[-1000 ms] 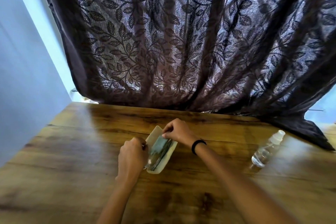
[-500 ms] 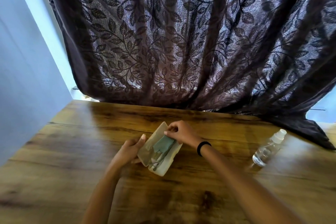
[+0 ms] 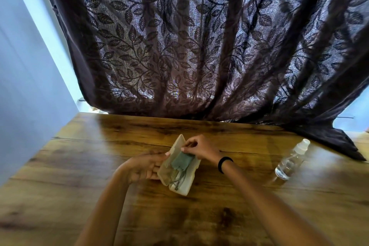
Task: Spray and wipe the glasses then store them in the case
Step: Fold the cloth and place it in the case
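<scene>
My left hand, fingers fairly straight, steadies the cream hard-shell case. My right hand pinches the folded teal cloth over the thin-framed glasses inside. I judge this the storing step; next, tuck the cloth and close the lid squarely.

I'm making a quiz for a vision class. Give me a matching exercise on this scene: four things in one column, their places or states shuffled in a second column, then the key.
Things
1. cloth
2. spray bottle
3. black band
4. case

Places or states
A. around the right wrist
B. lying open on the table
C. apart from the rest, far right on the table
D. inside the case, pinched by the right hand

Pairs: 1-D, 2-C, 3-A, 4-B
</scene>
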